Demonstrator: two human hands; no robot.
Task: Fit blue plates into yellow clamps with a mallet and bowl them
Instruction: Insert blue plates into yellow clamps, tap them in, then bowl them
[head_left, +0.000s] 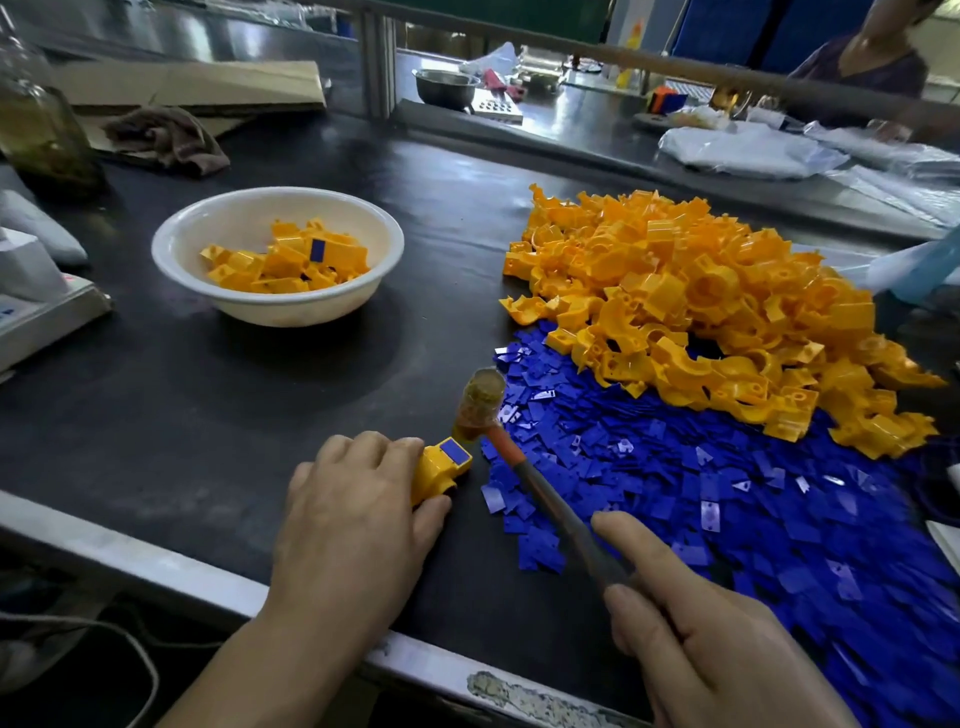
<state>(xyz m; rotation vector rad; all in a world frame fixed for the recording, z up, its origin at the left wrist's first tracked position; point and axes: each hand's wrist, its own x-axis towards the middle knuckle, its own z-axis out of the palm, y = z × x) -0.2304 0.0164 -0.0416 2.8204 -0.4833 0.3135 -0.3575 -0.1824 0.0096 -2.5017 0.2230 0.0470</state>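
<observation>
Both hands' fingers grip: left hand (353, 509) yellow clamp (436, 475), blue plate (454, 451) up; right hand (701, 634) mallet (535, 483), handle slanting up-left.

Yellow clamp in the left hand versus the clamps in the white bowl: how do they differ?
The held clamp sits alone on the table, gripped by the left hand; the bowl clamps lie piled, untouched. The mallet head is beside the held clamp, far from the bowl clamps. Both are yellow, blue plate showing.
</observation>
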